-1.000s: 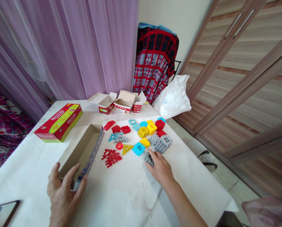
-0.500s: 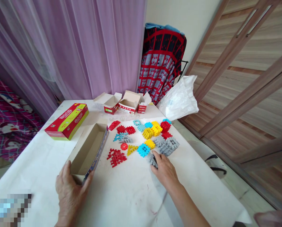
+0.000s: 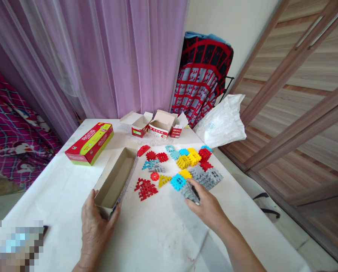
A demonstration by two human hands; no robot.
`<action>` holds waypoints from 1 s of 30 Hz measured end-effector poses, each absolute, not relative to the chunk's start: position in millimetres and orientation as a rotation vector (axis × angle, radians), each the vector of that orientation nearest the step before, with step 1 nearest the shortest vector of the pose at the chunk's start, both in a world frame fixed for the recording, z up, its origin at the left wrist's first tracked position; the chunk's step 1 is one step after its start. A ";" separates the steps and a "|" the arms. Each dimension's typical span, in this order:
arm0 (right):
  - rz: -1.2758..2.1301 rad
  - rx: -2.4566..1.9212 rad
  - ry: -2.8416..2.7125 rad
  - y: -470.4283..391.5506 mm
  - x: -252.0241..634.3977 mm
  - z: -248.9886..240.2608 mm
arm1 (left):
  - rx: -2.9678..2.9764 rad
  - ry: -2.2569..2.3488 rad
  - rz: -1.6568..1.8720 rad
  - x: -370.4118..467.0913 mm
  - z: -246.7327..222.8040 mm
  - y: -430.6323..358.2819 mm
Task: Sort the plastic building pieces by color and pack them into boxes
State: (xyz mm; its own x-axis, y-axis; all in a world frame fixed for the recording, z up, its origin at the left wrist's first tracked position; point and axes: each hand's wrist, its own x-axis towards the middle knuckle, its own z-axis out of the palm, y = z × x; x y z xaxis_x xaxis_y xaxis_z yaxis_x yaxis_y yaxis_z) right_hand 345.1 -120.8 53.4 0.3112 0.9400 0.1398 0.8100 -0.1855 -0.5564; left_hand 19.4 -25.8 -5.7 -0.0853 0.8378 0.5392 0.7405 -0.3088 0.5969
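My left hand (image 3: pixel 99 221) grips the near end of a long, open cardboard box (image 3: pixel 108 196), thumb on one side and fingers on the other. No contents show in the part of the box I can see. Curled round a stack of grey interlocking toy blocks (image 3: pixel 189 192), my right hand (image 3: pixel 204 204) hides part of it. Against that stack are a blue window block (image 3: pixel 178 182) and a yellow block (image 3: pixel 185 173). More grey blocks (image 3: pixel 205 176) sit just beyond my fingers. Red blocks (image 3: pixel 146 189) and a yellow triangular piece (image 3: pixel 164 181) lie between my hands.
A closed red and yellow-green box (image 3: pixel 89 145) stands at the left on the white-covered table (image 3: pixel 157 241). Small open cartons (image 3: pixel 159 130) line the back edge. A white plastic bag (image 3: pixel 222 122) is at the back right corner. A blurred-out object (image 3: pixel 14 245) is at lower left.
The whole view has shifted, so everything appears farther right. My right hand has drawn slightly towards me, and more of the grey stack shows in its grasp. My left hand keeps its hold on the box.
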 end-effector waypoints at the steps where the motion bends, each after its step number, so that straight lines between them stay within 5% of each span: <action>1: 0.374 -1.993 -1.571 -110.7 339.2 65.4 | 2.060 1.768 1.369 20.3 -6.6 -26.5; 6: 0.609 -1.803 -1.735 -29.8 296.1 114.2 | 2.092 1.758 1.392 24.7 -7.6 -30.0; 14: 0.379 -1.693 -2.188 78.9 238.7 121.2 | 2.092 1.707 1.472 23.3 -14.2 -29.2; 30: 0.046 -1.761 -2.174 91.9 244.9 100.7 | 2.134 1.732 1.482 25.6 -15.2 -30.4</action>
State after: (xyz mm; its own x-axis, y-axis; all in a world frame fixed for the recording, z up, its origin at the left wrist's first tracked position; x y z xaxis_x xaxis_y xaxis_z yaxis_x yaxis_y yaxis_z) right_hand 244.9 91.9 100.7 -0.1725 0.9551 0.2410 0.9439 0.2302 -0.2367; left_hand 25.6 -30.4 -15.2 -0.0655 0.7671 0.6381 0.7489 -0.3848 0.5395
